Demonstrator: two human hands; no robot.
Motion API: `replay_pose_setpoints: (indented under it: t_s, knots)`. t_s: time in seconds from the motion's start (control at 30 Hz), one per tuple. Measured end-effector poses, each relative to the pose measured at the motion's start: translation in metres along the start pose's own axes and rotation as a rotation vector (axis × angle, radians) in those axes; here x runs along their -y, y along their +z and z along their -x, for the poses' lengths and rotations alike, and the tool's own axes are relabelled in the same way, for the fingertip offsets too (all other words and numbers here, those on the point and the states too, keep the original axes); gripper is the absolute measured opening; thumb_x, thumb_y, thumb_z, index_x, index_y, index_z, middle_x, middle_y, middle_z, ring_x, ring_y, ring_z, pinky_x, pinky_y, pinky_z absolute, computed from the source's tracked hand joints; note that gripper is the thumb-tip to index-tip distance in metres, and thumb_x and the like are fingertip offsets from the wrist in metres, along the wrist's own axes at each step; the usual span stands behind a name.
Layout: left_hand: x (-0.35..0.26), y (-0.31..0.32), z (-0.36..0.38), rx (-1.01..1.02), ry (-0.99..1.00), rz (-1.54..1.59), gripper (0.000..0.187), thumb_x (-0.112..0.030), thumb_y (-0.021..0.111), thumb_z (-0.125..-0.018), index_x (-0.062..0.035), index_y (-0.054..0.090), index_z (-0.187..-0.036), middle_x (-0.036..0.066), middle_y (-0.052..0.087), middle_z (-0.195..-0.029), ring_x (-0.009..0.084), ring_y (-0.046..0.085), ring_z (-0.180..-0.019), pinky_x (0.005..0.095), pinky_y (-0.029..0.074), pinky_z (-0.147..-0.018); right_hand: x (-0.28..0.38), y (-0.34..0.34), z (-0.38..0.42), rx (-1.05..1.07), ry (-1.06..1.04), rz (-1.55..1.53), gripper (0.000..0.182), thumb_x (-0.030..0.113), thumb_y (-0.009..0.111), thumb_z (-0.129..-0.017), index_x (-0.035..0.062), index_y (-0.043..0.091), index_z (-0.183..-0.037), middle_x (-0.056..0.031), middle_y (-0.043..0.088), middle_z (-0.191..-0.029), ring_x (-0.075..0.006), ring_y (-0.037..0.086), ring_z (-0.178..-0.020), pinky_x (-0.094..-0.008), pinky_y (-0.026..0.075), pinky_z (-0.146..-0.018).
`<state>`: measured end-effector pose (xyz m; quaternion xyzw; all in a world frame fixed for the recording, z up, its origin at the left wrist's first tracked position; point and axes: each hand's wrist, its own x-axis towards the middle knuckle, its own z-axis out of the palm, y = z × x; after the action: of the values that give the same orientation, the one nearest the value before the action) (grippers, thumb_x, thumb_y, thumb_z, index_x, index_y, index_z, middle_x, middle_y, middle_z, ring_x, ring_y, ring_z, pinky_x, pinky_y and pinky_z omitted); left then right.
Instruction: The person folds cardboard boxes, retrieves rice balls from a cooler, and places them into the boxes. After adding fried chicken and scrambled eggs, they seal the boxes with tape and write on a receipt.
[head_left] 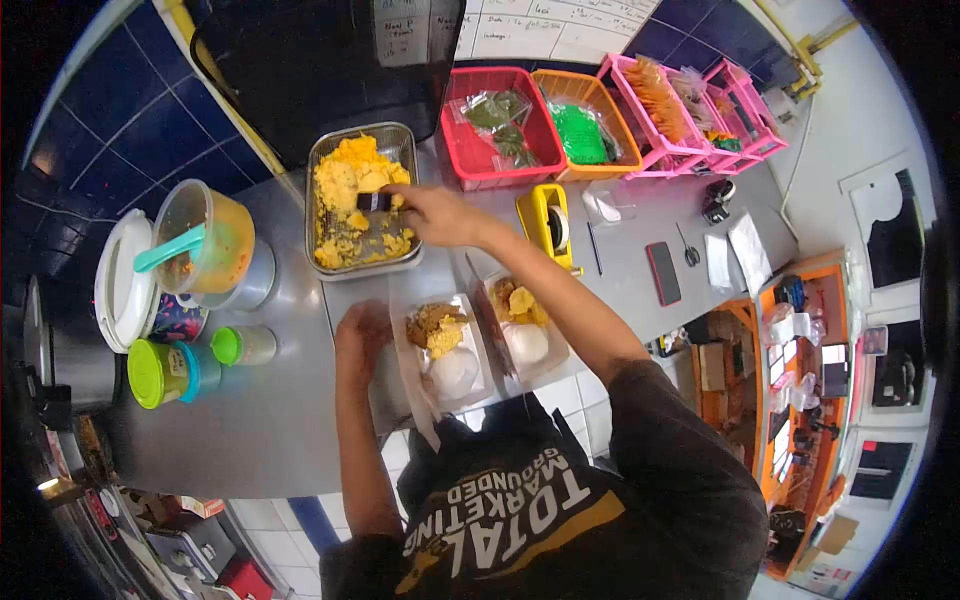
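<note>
A metal tray (414, 160) at the upper middle holds crumbly yellow food (350, 180). My right hand (435, 214) reaches over its right side, fingers closed round a small black-handled utensil (374, 201) whose far end is among the yellow food. Below the tray, my left hand (362, 335) is beside the left paper box (415, 375); its fingers are dark and blurred, and whether they grip the box cannot be made out. That open box holds white rice (453, 371), brown food and yellow crumbs. A second open box (556, 362) to its right holds rice and yellow food.
Left of the tray stand a tub (235, 240) with a turquoise spoon, a white lid (122, 280) and green-lidded jars (157, 373). Red (455, 130) and orange (630, 150) baskets line the back. A yellow tape dispenser (540, 215), phone (662, 273) and scissors (690, 252) lie rightward.
</note>
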<state>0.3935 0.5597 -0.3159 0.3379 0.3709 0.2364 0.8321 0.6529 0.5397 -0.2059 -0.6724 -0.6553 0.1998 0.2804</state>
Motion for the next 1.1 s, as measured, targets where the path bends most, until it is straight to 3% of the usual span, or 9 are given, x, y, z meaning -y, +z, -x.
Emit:
replay_pose_setpoints:
  t_s: [0.13,0.27,0.33,0.67,0.73,0.83,0.93,1.0,1.1]
  knots:
    - [-0.006,0.008,0.023,-0.148,-0.033,-0.049,0.033,-0.027,0.045,-0.099,-0.0012,0.059,-0.112,0.012,0.067,-0.103,0.0236,0.064,-0.091,0.0365,0.051,-0.077,-0.039,0.007,-0.041,-0.088,-0.139,-0.032,0.049,0.016,0.058,-0.085,0.006,0.054,-0.133,-0.0257,0.066,-0.101,-0.0386,0.066,-0.091,-0.0454,0.052,-0.082]
    - [-0.009,0.019,0.059,-0.284,0.06,-0.044,0.031,-0.026,0.043,-0.101,0.0001,0.057,-0.112,0.016,0.067,-0.103,0.0226,0.065,-0.087,0.0321,0.051,-0.079,-0.148,-0.064,-0.034,-0.317,0.288,0.383,0.02,0.018,0.062,-0.082,0.0019,0.07,-0.09,-0.0208,0.07,-0.09,-0.0396,0.068,-0.083,-0.0486,0.054,-0.074]
    - [0.005,0.021,0.076,-0.358,0.084,-0.033,0.031,-0.025,0.043,-0.102,0.0003,0.056,-0.113,0.017,0.067,-0.103,0.0224,0.065,-0.087,0.0309,0.051,-0.08,-0.219,-0.077,-0.037,-0.159,0.527,0.576,0.02,0.02,0.064,-0.08,0.0026,0.071,-0.088,-0.0228,0.07,-0.088,-0.0366,0.069,-0.084,-0.0478,0.056,-0.072]
    - [0.019,0.044,0.126,-0.711,0.283,0.011,0.03,-0.031,0.049,-0.1,-0.0039,0.059,-0.109,0.008,0.065,-0.103,0.0173,0.062,-0.086,0.0299,0.05,-0.076,-0.24,-0.102,-0.028,-0.025,0.383,0.695,0.025,0.019,0.066,-0.077,0.0031,0.069,-0.095,-0.0216,0.07,-0.092,-0.0357,0.069,-0.086,-0.0461,0.057,-0.071]
    - [0.006,0.057,0.13,-0.806,0.626,-0.27,0.021,-0.022,0.05,-0.101,-0.0032,0.058,-0.106,0.009,0.065,-0.102,0.0174,0.063,-0.088,0.032,0.051,-0.078,-0.201,-0.122,0.002,-0.422,0.186,0.425,0.025,0.018,0.072,-0.076,-0.0003,0.065,-0.092,-0.0191,0.069,-0.087,-0.0288,0.069,-0.077,-0.0403,0.056,-0.067]
    - [-0.018,0.111,0.129,-0.95,0.904,-0.671,0.013,-0.012,0.051,-0.099,-0.0012,0.057,-0.104,0.01,0.065,-0.1,0.0166,0.063,-0.085,0.0298,0.052,-0.076,-0.169,-0.132,0.035,-0.509,0.205,-0.048,0.019,0.012,0.075,-0.078,0.0019,0.062,-0.085,-0.0096,0.069,-0.082,-0.018,0.069,-0.076,-0.0322,0.055,-0.068]
    - [-0.023,0.179,0.111,-0.576,0.994,-0.825,0.026,-0.005,0.065,-0.089,-0.0004,0.057,-0.114,0.012,0.065,-0.105,0.0189,0.065,-0.09,0.0305,0.052,-0.085,-0.105,-0.118,0.082,-0.391,0.092,-0.714,0.024,0.008,0.08,-0.076,0.0046,0.058,-0.084,-0.0009,0.063,-0.079,-0.0078,0.062,-0.073,-0.0253,0.052,-0.065]
    - [-0.036,0.228,0.104,-0.227,0.869,-1.005,0.047,-0.01,0.072,-0.083,0.0001,0.055,-0.126,0.015,0.063,-0.112,0.0236,0.066,-0.091,0.0331,0.053,-0.083,-0.042,-0.106,0.119,-0.253,0.024,-0.661,0.024,0.002,0.076,-0.081,0.0085,0.054,-0.087,0.0058,0.058,-0.081,-0.0013,0.052,-0.071,-0.019,0.043,-0.059]
    - [-0.021,0.243,0.099,-0.147,0.819,-1.02,0.046,-0.005,0.071,-0.081,-0.0007,0.058,-0.125,0.017,0.065,-0.114,0.0271,0.067,-0.096,0.0364,0.054,-0.084,0.002,-0.081,0.161,0.011,0.166,-0.988,0.024,0.002,0.076,-0.082,0.0056,0.052,-0.086,0.0048,0.057,-0.083,-0.0022,0.054,-0.073,-0.0202,0.045,-0.06]
